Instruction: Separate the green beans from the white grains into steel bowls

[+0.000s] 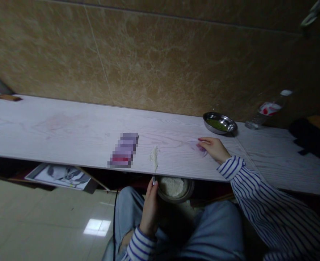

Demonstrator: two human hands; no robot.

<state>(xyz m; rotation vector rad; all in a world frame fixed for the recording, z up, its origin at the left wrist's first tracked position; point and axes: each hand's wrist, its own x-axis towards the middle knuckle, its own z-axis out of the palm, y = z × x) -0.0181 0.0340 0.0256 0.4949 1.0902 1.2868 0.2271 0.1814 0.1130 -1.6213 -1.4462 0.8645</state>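
At the table's front edge, my left hand (150,207) is closed on a slim shiny strip (154,179), possibly a handle; its full shape is hidden. Just beyond its fingertips, a narrow streak of white powder or grains (154,158) lies on the tabletop. Beside this hand, partly under the edge, a round bowl (190,194) holds a heap of white powder or grains (173,186). My right hand (214,148) pinches a thin, see-through purplish film (202,149), like a small plastic bag, low over the table. A shallow metal bowl (231,127) with green contents stands behind it.
A purple, pixelated flat rectangle (124,150) lies left of the powder. A clear bottle with a white cap (268,108) leans near the wall, beside dark cloth (309,136). An open drawer (91,186) juts out below the table at left. A brown object (9,98) lies far left.
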